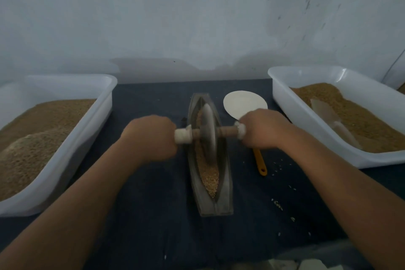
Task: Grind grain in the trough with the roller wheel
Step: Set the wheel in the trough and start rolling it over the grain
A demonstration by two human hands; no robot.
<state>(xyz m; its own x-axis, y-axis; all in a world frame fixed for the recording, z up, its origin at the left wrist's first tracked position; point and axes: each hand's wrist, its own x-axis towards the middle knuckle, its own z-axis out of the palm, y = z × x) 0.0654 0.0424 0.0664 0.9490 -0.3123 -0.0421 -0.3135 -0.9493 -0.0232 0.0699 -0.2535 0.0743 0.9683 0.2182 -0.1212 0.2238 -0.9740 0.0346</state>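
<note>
Your left grip (151,138) is clenched around the left end of the wooden axle (225,131), knuckles up, with the white-wrapped stub of the handle showing just inside your fist. Your right grip (260,129) is wrapped around the other end in the same way. Between your two grips the roller wheel (208,131) stands upright on its edge in the trough (210,201). It looks blurred, so its rim is hard to read.

The trough is a narrow, boat-shaped channel that runs straight away from you, passing under the axle midway between your grips. The grain (208,173) lies along its groove, most of it on your side of the wheel and a thin line beyond it.

Outside your left grip, well apart from it, a white tub (76,151) holds a heaped mass of brown grain. Outside your right grip, a second white tub (311,129) holds more grain, with a pale scoop (328,116) lying on top.

Just beyond your right grip, partly hidden by it, a round white disc (243,103) lies flat on the table (153,215). An orange handle (260,164) sticks out toward you from below that same grip. What is at its far end is hidden. A few loose kernels (277,204) are scattered on the dark table under your right forearm.
</note>
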